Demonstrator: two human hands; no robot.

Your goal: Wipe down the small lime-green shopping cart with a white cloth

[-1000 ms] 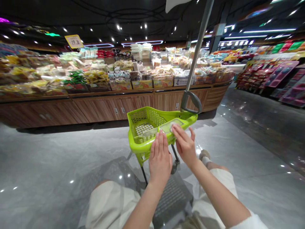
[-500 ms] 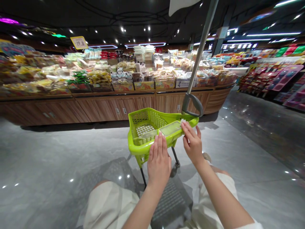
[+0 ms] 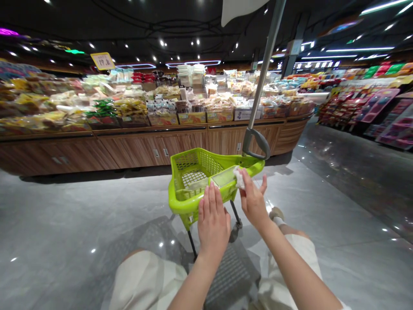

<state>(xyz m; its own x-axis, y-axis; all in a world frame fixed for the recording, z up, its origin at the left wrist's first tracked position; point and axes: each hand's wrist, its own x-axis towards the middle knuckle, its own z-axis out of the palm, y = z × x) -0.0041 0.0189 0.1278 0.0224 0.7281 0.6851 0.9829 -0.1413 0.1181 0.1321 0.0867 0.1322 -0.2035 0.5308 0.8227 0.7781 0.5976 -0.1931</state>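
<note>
A lime-green shopping basket on wheels (image 3: pixel 190 172) stands on the floor in front of me. My left hand (image 3: pixel 213 219) lies flat with fingers stretched out against the basket's near rim. My right hand (image 3: pixel 253 198) pinches a small white wad, like a tissue (image 3: pixel 239 177), and presses it on a clear label panel (image 3: pixel 222 177) on the rim. A grey pull handle (image 3: pixel 263 82) rises from the basket's right corner. My knees in light shorts show below.
A long wooden display counter (image 3: pixel 155 146) piled with packaged snacks runs across the back. Shelves of colourful goods (image 3: pixel 371 103) line the right aisle. A yellow price sign (image 3: pixel 102 61) hangs at the upper left. Glossy grey floor (image 3: pixel 64 224) surrounds the basket.
My right hand slid along the rim panel to the right, then back a little, and the white wad now shows at its fingertips. My left hand stayed on the rim.
</note>
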